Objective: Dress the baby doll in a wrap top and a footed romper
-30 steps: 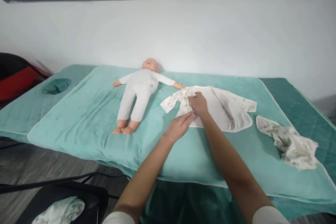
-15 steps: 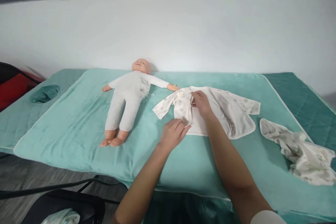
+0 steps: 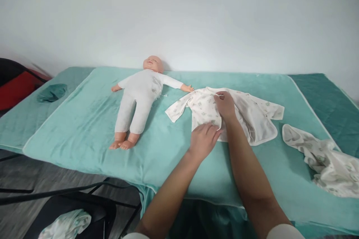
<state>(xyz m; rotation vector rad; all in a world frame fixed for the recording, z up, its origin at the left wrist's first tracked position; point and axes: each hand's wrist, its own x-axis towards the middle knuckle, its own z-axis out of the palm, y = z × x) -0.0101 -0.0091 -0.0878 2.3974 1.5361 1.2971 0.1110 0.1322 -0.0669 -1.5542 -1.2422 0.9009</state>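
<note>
A white baby shirt (image 3: pixel 203 110) with a small print lies spread on the bed, its right-hand front panel folded back to show the plain inside. My left hand (image 3: pixel 206 140) is closed on the lower corner of the left-hand panel. Higher up, my right hand (image 3: pixel 225 105) pinches the same panel's front edge near the neck. To the left a baby doll (image 3: pixel 137 95) in a white cloth body lies on its back, one hand close to the shirt's sleeve.
A second crumpled printed garment (image 3: pixel 325 160) rests at the right. The teal padded bed (image 3: pixel 84 130) stands against a white wall (image 3: pixel 179 22) and has a face hole (image 3: pixel 52 92) at its left end. Below its front edge is a black chair (image 3: pixel 92 209) with cloth (image 3: pixel 67 224) on it.
Both hands have moved right, drawing the shirt's left-hand panel across so that more of its printed outside lies flat. The view has shifted slightly; the doll stays put.
</note>
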